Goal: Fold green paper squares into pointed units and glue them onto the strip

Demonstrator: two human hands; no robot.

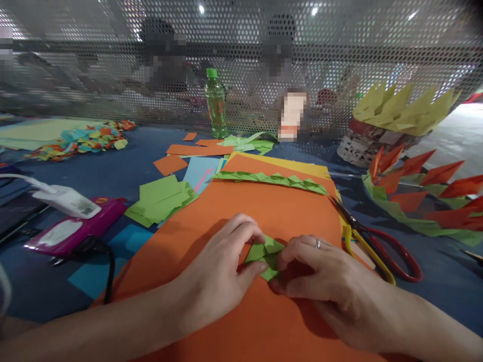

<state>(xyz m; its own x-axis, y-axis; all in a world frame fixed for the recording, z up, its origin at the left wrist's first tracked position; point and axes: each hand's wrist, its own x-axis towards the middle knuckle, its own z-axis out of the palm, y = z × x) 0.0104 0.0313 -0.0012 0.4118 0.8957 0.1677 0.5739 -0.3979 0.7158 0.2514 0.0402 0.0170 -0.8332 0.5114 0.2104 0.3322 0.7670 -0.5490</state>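
Between my two hands lies a small folded piece of green paper (268, 249) on a large orange paper sheet (226, 322). My left hand (226, 261) curls over its left side, with the thumb and fingertips gripping that edge. From the other side, my right hand (320, 276), with a ring on one finger, pinches the right edge. Parts of the folded paper are hidden under the fingertips. Farther up the orange sheet rests a chain of folded green paper (271, 179). Scissors (366, 236) with red and yellow handles lie just right of the sheet.
Loose green squares (160, 200) and a magenta power strip (75, 226) with a white charger (66, 198) lie to the left. A green bottle (216, 105) stands before the perforated metal screen (241, 50). An orange-and-green paper crown (407, 211) and a yellow-topped one (400, 115) sit at right.
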